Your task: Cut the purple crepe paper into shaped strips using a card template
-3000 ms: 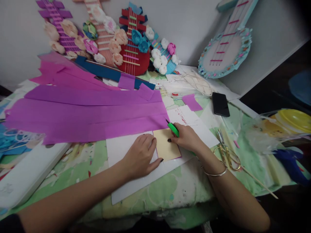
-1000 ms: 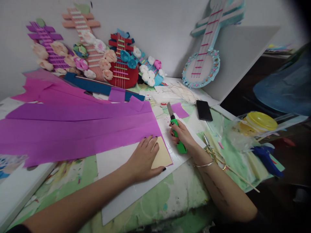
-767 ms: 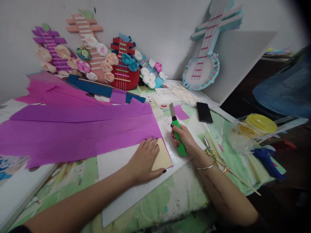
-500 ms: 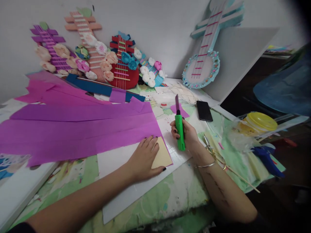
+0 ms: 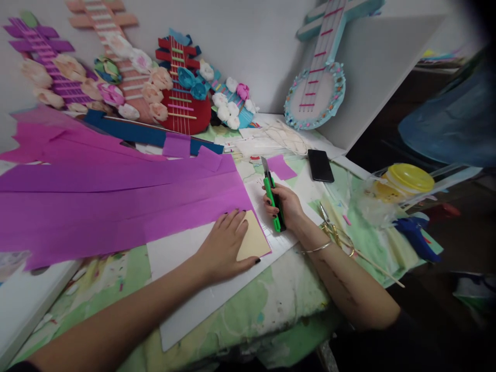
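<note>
My left hand (image 5: 225,247) lies flat with its fingers spread, pressing a cream square of card (image 5: 253,238) down on the corner of a purple sheet (image 5: 127,206). Beneath these is a white board (image 5: 189,305). Just right of the card, my right hand (image 5: 289,206) is wrapped round a green utility knife (image 5: 274,204). Its blade is out and points up and away, clear of the sheet. A small purple offcut (image 5: 282,167) lies beyond the knife.
Gold-handled scissors (image 5: 335,230) and a thin wooden stick (image 5: 380,268) lie right of my right forearm. Behind them are a black phone (image 5: 321,165) and a yellow-lidded tub (image 5: 411,178). Decorated paper guitars (image 5: 186,98) lean on the wall. A blue glue gun (image 5: 416,240) sits at the right edge.
The knife has turned in my right hand and tilted leftward, its blade now seen from another side. My left hand stays on the card. The whole view has shifted slightly.
</note>
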### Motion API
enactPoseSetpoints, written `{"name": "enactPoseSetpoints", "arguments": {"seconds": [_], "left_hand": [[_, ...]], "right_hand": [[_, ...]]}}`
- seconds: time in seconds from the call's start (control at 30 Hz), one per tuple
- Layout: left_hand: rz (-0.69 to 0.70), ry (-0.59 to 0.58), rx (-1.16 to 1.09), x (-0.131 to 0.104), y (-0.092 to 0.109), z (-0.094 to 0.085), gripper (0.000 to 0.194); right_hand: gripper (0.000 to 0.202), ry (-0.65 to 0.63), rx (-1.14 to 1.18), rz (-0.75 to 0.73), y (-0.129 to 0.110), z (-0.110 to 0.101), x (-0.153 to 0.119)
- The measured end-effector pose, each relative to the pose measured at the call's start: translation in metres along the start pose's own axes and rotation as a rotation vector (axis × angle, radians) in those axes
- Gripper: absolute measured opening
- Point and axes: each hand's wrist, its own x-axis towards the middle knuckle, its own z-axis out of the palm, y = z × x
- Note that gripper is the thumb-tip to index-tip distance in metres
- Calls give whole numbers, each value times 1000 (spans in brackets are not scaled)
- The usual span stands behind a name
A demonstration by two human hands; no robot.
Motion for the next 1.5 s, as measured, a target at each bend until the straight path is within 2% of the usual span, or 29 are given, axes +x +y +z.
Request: {"name": "enactPoseSetpoints", "arguments": {"seconds": [0.3,0.57,0.97,1.2,1.37,1.5], "left_hand": [[-14,-22,26,0,3,-4,83],[-11,11,-9,0,1,-1,82],[-18,-3,-7,0,3,-4,80],[-17,-16,-22,1,3,-5,81],[-16,-17,-14,0,3,-7,82],[3,-41,-28,1,2,-8,90]], "right_hand": [[41,-107,1,-36,2,-1,-1],[50,-179,-22,-34,1,-4,0],[42,-202,-152,-25,-2,-5,-6],[37,-246,-211,-87,4,-6,-4],[35,-203,-228,-117,9,-6,-1],[36,-144,-300,-141,9,-1,-2]]}}
